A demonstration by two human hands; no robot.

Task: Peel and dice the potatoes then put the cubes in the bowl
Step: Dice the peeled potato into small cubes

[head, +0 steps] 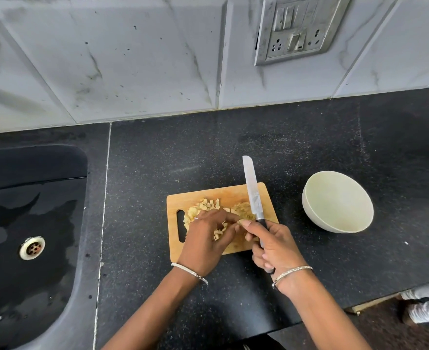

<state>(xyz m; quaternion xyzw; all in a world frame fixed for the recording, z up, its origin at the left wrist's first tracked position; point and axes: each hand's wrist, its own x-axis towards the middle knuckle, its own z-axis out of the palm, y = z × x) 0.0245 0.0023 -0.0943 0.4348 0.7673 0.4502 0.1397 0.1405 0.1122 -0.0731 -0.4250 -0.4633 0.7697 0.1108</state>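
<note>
In the head view, the dicing is looking nearly finished: a heap of pale yellow potato cubes [208, 210] is lying on the rectangular wooden cutting board [233, 193], and one shredded-looking potato piece [243, 209] is waiting beside the blade. The round cream bowl [334, 198], right of the board, is holding nothing yet. The right hand [274, 246] is gripping the black-handled steel knife [252, 193]. The left hand [203, 238] is bending over the cubes; whether it is pinching anything, I cannot tell.

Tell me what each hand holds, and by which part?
The right hand grips the knife by its black handle. The left hand touches the potato cubes; whether it pinches one cannot be told.
</note>
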